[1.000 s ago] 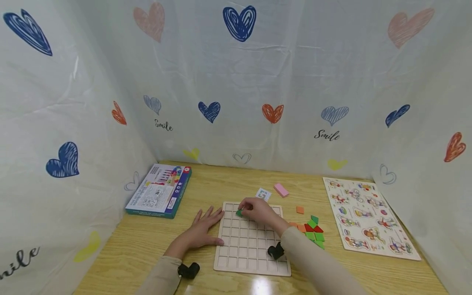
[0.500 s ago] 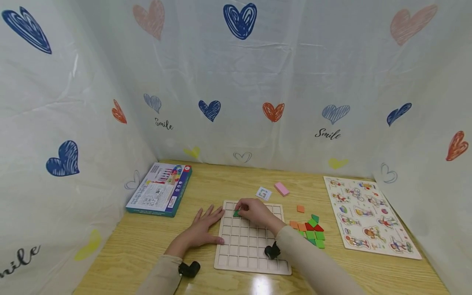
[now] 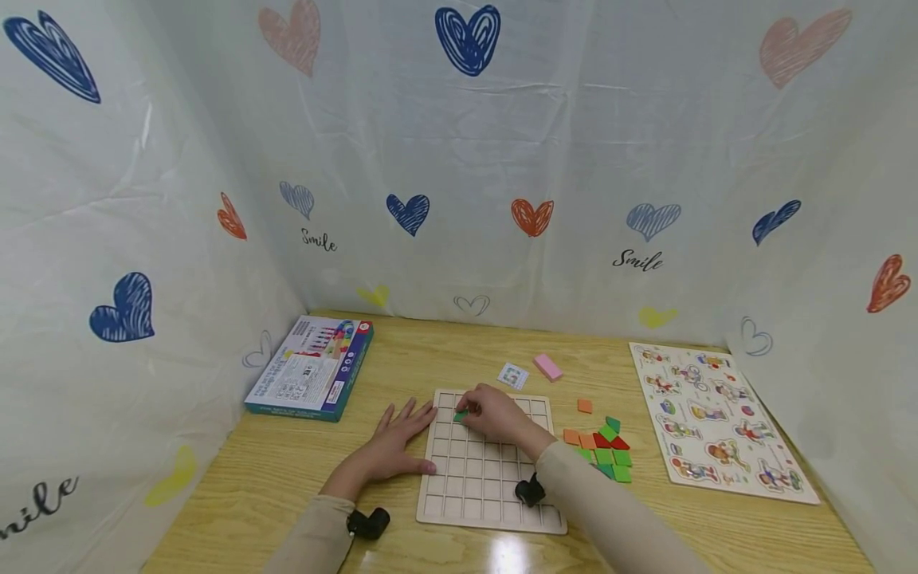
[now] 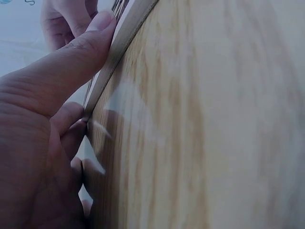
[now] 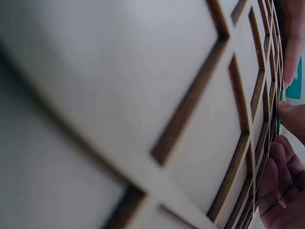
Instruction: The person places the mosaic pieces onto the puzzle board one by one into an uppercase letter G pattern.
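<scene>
A pale wooden board (image 3: 473, 488) with a grid of square recesses lies on the table. Over its far left part, my right hand (image 3: 496, 413) pinches a small dark green tile (image 3: 458, 416) between thumb and fingertips, low at the grid. In the right wrist view the tile (image 5: 279, 119) shows as a thin green edge beside the thumb. My left hand (image 3: 390, 450) lies spread on the table at the board's left side. Its thumb (image 4: 86, 52) touches the board's edge, and the other fingertips sit near the far left corner.
Several green, red and orange tiles (image 3: 604, 458) lie right of the board. Behind it are a small printed card (image 3: 512, 376) and a pink block (image 3: 548, 367). A boxed set (image 3: 310, 368) stands back left; a picture puzzle board (image 3: 717, 426) lies at right.
The right hand has shifted slightly left with the green tile, bringing it lower and nearer the board's left edge. The left hand stays in place.
</scene>
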Action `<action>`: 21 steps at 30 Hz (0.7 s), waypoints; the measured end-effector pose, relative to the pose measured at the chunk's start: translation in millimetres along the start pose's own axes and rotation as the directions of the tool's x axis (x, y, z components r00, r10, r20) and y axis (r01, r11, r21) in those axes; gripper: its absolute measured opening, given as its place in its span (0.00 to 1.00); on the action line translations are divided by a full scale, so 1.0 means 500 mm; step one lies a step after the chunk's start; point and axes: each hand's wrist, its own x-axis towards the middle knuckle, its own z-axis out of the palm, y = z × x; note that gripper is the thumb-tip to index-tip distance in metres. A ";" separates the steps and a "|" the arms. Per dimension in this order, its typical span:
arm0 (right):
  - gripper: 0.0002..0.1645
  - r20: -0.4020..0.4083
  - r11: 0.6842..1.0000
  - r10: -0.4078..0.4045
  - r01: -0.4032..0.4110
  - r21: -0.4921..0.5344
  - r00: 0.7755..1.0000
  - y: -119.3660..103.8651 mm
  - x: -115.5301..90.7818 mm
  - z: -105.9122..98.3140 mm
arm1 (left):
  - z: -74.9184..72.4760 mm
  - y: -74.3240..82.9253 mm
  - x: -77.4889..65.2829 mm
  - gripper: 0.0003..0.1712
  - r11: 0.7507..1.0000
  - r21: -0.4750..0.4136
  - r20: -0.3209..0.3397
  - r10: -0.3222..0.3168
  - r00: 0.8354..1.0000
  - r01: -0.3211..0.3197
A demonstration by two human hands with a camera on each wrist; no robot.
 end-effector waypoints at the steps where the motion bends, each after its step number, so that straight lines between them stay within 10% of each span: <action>1: 0.07 0.000 1.000 -0.003 0.003 0.000 1.000 0.000 -0.001 0.000 | 0.000 0.000 0.000 0.57 1.000 -0.002 -0.001 0.000 1.000 0.000; 21: 0.10 -0.044 0.993 0.005 0.000 0.119 0.999 0.025 -0.047 -0.033 | 0.000 0.004 0.001 0.57 1.000 -0.001 -0.010 -0.019 1.000 0.019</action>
